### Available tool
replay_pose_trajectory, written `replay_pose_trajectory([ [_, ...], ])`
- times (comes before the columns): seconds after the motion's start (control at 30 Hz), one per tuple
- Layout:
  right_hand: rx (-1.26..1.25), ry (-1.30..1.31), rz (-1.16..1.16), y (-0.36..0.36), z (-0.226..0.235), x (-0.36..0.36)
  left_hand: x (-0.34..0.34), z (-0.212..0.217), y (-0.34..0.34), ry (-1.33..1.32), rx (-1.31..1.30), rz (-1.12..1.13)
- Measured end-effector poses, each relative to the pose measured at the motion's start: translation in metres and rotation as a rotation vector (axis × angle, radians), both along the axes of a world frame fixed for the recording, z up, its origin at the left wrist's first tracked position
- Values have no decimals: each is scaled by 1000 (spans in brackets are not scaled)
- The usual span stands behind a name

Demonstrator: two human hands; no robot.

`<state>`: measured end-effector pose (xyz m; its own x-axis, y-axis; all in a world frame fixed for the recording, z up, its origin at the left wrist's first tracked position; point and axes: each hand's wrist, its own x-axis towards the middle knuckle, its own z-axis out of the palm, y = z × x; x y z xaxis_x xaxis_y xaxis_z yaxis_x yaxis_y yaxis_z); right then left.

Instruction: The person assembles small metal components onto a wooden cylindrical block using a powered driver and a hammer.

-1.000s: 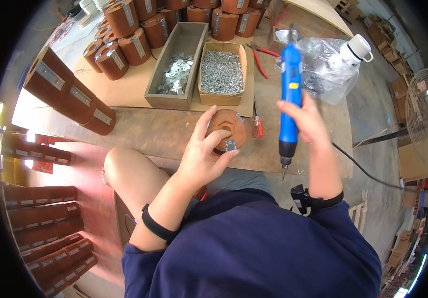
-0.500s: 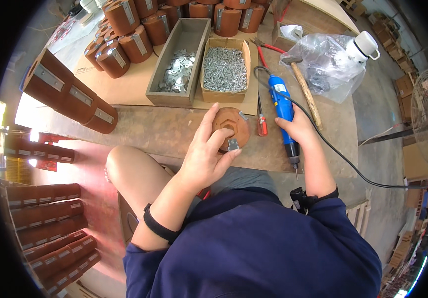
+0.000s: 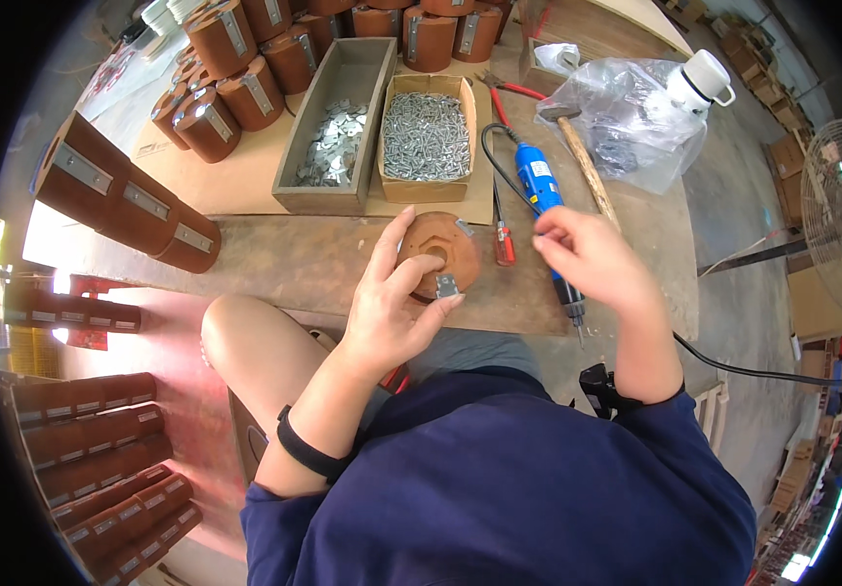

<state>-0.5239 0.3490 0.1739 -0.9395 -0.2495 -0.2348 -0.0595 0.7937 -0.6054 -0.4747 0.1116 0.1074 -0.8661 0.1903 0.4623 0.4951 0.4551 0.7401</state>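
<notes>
My left hand [image 3: 396, 303] grips a reddish-brown round block [image 3: 465, 256] at the table's front edge. The block has a hexagonal recess with a hole in its top face. My thumb and a finger are at a small grey metal plate [image 3: 447, 285] on its near rim. A second small plate [image 3: 465, 228] sits on the far rim. My right hand [image 3: 592, 256] is over a blue electric screwdriver [image 3: 540, 178], its fingers loosely curled, thumb apart, with nothing visible in them. The screwdriver lies on the table, bit toward me, its middle hidden by that hand.
A grey box of metal plates [image 3: 289, 186] and a carton of screws [image 3: 426, 192] stand beyond the block. A red-handled screwdriver [image 3: 506, 244], hammer [image 3: 592, 176], pliers [image 3: 518, 91] and white-capped bottle [image 3: 702, 80] lie rightward. Brown cylinders [image 3: 211, 127] are stacked at the back left.
My right hand has let go of the blue electric screwdriver and lifted off it, its fingers curling. My left hand keeps hold of the round block. The view has shifted slightly.
</notes>
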Motion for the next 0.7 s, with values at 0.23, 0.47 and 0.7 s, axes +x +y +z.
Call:
replay_pose_trajectory([
  [0.23, 233, 149, 176, -30, -69, 10, 2, 0, 6, 32, -1, 81],
  [0.47, -380, 381, -63, -23, 1, 3, 3, -1, 6, 38, 2, 121],
  [0.7, -962, 742, -53, -41, 50, 1, 3, -2, 8, -47, 39, 98],
])
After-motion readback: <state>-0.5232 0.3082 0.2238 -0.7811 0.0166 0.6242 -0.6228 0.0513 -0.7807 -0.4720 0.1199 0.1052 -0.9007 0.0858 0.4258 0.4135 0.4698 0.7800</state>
